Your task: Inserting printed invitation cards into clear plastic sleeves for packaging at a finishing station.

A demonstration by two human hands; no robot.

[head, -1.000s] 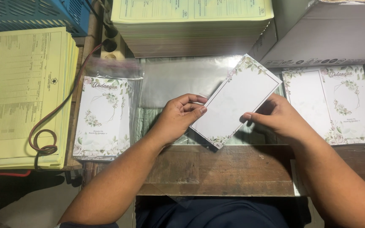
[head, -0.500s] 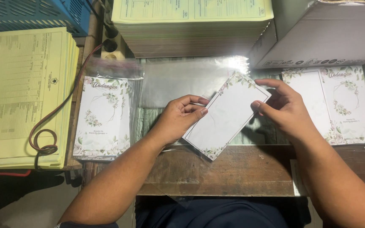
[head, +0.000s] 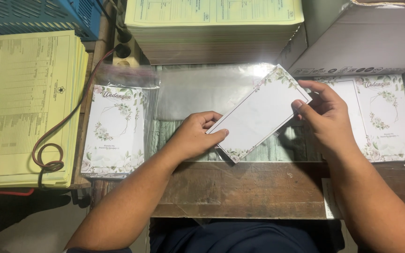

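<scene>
A white card (head: 258,119) with a floral border and a thin dark frame line sits tilted between our two hands, held above the middle of the workbench, its upper corner toward the cardboard box and its lower corner toward the bench's front edge. Our left hand (head: 194,136) pinches the card's lower left edge, thumb on top and fingers curled beneath. Our right hand (head: 326,117) grips the right edge, thumb pressed on the face and the other fingers spread behind. A clear plastic sleeve (head: 202,91) lies flat on the bench just behind the card; we cannot tell whether the card's lower end is inside another sleeve.

The work surface is a worn wooden bench (head: 258,187) with a brown front plank and pale greenish slats under the hands. To our left rests a stack of sleeved floral cards (head: 116,129), finished in plastic. To our right lies a stack of unsleeved floral cards (head: 383,117), partly beneath the edge of a grey cardboard box (head: 366,42). At the far side stands a thick pile of yellow printed forms (head: 214,28). A second pile of yellow forms (head: 26,105) lies at far left, with a loop of reddish-brown cord (head: 48,157) over it. A blue plastic crate (head: 38,14) fills the upper left corner.
</scene>
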